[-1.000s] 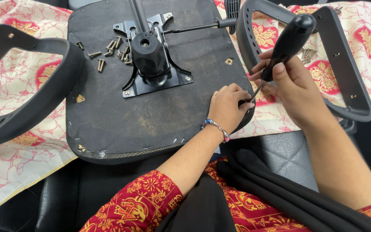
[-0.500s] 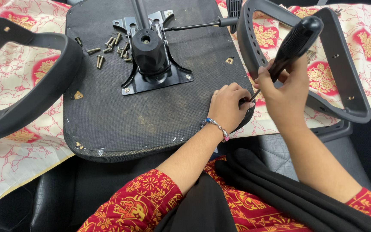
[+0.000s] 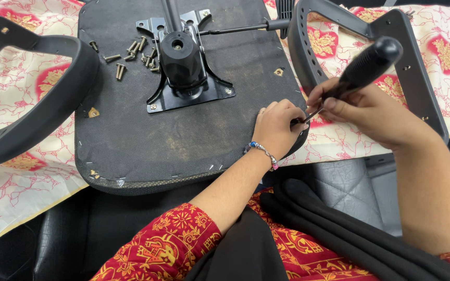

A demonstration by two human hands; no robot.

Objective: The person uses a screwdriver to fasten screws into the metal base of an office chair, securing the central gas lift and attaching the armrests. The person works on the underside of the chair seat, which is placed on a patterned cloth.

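Head view: screwdriver gripped by right hand, tip beside left hand.

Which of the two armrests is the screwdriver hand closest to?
The right armrest, directly behind the right hand; the left armrest lies across the seat.

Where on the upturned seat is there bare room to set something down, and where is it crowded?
Free: seat underside between mounting plate and near edge, left of the left hand. Crowded: loose screws by the plate; right edge, where the right hand holds the screwdriver near the armrest.
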